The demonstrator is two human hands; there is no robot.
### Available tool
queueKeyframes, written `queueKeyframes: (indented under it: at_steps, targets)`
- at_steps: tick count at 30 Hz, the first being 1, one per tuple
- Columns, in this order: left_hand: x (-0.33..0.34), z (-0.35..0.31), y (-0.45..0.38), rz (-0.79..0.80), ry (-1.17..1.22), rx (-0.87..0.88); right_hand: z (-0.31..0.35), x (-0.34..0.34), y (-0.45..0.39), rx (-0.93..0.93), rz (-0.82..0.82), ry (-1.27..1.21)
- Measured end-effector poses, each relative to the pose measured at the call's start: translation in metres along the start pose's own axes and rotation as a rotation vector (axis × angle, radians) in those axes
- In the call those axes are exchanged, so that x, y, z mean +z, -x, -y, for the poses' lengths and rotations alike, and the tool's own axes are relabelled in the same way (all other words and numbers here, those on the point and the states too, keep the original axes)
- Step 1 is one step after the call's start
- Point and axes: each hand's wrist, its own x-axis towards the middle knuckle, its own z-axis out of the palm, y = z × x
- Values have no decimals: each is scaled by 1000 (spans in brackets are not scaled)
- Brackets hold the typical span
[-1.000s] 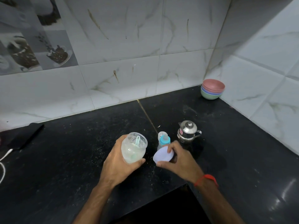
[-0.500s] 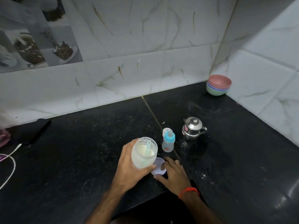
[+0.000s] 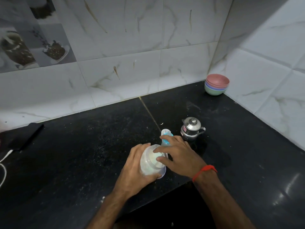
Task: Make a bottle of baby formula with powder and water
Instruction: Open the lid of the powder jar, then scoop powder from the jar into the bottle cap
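Note:
My left hand [image 3: 137, 169] grips a translucent powder jar [image 3: 149, 164], tilted with its open mouth toward the right. Pale powder shows inside. My right hand [image 3: 179, 154] is spread over the jar's mouth, thumb and forefinger at the rim, and I see nothing held in it. The jar's pale lid [image 3: 163, 173] lies on the counter just under the jar. A small baby bottle [image 3: 165, 133] with a blue collar stands upright behind my right fingers, which partly hide it. The scoop is not visible.
A small steel kettle [image 3: 192, 128] stands right of the bottle. Stacked coloured bowls [image 3: 217, 84] sit in the far corner. A dark phone [image 3: 26, 136] with a white cable [image 3: 5, 162] lies at the left. The black counter [image 3: 82, 154] has a cut-out edge near me.
My right hand set the lid down on the counter, let it go and rose to the jar's mouth. My left hand lowered and tilted the jar.

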Motion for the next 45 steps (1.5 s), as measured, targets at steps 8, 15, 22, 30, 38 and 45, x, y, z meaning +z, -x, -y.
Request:
queueKeyframes:
  at_steps: [8,15,22,30,38,45]
  targets:
    - [3,-3,0,-15,-11,4,6,-9,0,46,-59,-10]
    - [2,5,-1,-51,4,-46,3,-12,3,93,-181,-154]
    - [3,8,0,-37,-28,-82,2,0,2,149,-273,-223]
    - [4,13,-3,-38,-98,-98,0,2,-2,110,-287,-245]
    - [1,23,-9,-89,-102,-135,-5,7,-6,91,-337,-265]
    - [6,22,-11,-23,-151,-85,7,15,-14,118,-146,-8]
